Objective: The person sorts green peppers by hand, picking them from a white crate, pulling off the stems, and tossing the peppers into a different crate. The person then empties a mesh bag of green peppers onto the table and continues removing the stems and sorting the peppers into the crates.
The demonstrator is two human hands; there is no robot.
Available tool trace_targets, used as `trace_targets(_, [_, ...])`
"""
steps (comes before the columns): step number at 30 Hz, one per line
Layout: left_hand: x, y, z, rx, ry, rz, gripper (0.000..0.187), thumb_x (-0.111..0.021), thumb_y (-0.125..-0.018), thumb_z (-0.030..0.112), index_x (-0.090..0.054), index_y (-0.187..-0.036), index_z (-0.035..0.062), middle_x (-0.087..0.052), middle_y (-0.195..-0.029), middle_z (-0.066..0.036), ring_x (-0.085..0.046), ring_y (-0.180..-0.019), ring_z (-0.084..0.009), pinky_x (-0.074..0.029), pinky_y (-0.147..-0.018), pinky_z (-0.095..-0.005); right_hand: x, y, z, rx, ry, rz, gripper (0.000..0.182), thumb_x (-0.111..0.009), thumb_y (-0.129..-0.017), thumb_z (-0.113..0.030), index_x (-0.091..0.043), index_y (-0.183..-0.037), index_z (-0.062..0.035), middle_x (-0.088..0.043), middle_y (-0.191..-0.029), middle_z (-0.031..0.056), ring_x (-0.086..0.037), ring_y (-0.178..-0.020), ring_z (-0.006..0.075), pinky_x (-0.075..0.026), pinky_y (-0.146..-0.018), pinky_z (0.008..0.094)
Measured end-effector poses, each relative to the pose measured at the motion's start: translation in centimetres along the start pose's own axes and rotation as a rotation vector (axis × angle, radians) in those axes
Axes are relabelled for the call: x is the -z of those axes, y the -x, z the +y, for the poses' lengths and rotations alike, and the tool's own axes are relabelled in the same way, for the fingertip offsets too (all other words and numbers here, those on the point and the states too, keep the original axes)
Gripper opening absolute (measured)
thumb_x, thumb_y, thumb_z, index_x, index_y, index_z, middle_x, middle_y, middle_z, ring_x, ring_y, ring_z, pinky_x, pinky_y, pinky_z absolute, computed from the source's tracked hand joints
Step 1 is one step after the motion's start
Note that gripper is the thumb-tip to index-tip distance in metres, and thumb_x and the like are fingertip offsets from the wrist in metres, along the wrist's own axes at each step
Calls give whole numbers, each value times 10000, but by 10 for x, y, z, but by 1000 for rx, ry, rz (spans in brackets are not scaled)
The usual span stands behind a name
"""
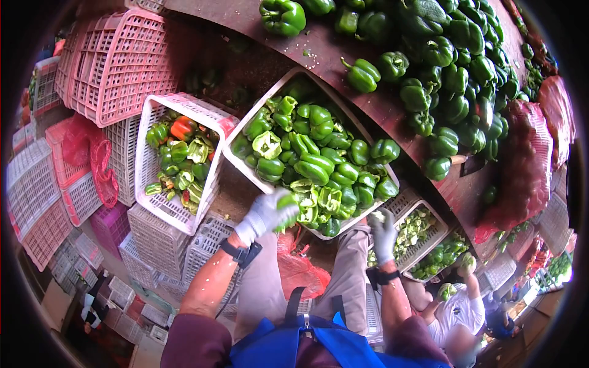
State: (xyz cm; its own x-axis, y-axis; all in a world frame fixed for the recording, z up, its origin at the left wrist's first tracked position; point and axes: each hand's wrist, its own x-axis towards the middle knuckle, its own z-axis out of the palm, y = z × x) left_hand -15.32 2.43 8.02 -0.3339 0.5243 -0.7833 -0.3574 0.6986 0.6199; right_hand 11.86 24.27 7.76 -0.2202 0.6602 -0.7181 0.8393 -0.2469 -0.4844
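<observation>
My left hand (pixel 269 219), in a pale work glove, is closed around a green bell pepper (pixel 288 207), blurred by motion. It is by the lower left edge of a large white crate (pixel 279 187) full of green bell peppers (pixel 314 167), some cut open. My right hand (pixel 384 236), also gloved, is beside the lower right corner of that crate, next to a smaller crate (pixel 437 228) of pale green pepper scraps (pixel 415 232). Its fingers look curled; what they hold, if anything, is hard to see.
A table (pixel 343 46) bears a heap of green peppers (pixel 454 73) and a red mesh sack (pixel 521 159). Left stand a white crate (pixel 142 175) of discarded peppers and stacked pink crates (pixel 116 67). A co-worker in a white shirt (pixel 455 318) works at lower right.
</observation>
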Motion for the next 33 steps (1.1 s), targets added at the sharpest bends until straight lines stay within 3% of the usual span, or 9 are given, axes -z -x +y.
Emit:
trace_targets(3, [-1,-34,-8,9,-179,541,450,-736,-837,427,-638,-1108,81,-699,-875,-160,-687,-792,-322,-530,-731,-405,50,11,60,-70,424,221,474,-630,-912,-162,-504,-1360,-72,-692,-971,165,-669,-769,233,-534,-720,368])
trace_targets(6, [-26,-70,-12,4,-338,729,493,-714,-833,456,-612,-1101,54,-687,-984,-202,-664,-909,-381,-513,-800,-454,74,13,77,-358,972,11,607,-593,-914,-149,-374,-1478,-94,-666,-1157,231,-682,-976,384,-526,-840,469])
trace_targets(8, [-46,-88,-27,-16,-463,824,500,-692,-852,464,-602,-1108,45,-670,-1035,-214,-650,-953,-390,-505,-826,-480,67,3,42,-151,894,136,576,-643,-883,-170,-459,-1419,-69,-660,-1176,202,-665,-1021,378,-533,-841,450])
trace_targets(9, [-49,-92,-28,6,-425,840,507,-683,-860,467,-591,-1102,31,-662,-1041,-213,-644,-949,-400,-503,-823,-479,55,-9,25,25,737,139,581,-635,-913,-216,-441,-1438,-58,-598,-1280,246,-588,-1152,422,-476,-975,469])
trace_targets(11, [-52,-94,-34,12,-355,931,509,-680,-866,465,-584,-1095,21,-651,-1046,-217,-633,-965,-400,-499,-834,-474,11,-30,-49,612,648,123,615,-716,-816,-109,-497,-1387,-47,-519,-1365,238,-496,-1265,407,-410,-1064,464])
trace_targets(15, [-51,-92,-42,39,-474,1035,480,-666,-884,408,-561,-1157,28,-612,-1096,-212,-607,-1009,-399,-497,-848,-475,-109,-70,-139,1022,519,-36,642,-722,-821,-254,-496,-1410,-134,-429,-1457,190,-371,-1359,413,-305,-1132,532])
trace_targets(19, [-58,-103,-53,-169,-843,915,594,-627,-835,247,-473,-1359,15,-519,-1228,-217,-562,-1044,-429,-475,-882,-519,-188,-104,-129,1160,686,-94,589,-610,-883,-383,-500,-1411,-145,-456,-1460,153,-375,-1377,367,-226,-1171,533])
trace_targets(28, [-54,-133,-67,-188,-997,1002,665,-648,-787,353,-505,-1370,68,-534,-1114,-177,-570,-861,-380,-480,-746,-502,-226,-146,-101,1275,665,-107,581,-650,-821,-357,-546,-1372,-208,-485,-1452,85,-430,-1339,300,-280,-1130,489])
trace_targets(33, [-41,-89,-46,-225,-687,831,787,-751,-761,336,-436,-1445,108,-456,-1339,-239,-547,-1111,-438,-480,-906,-505,-183,-120,-134,1207,558,-318,629,-642,-856,-375,-483,-1416,-135,-419,-1477,179,-405,-1346,370,-253,-1153,527])
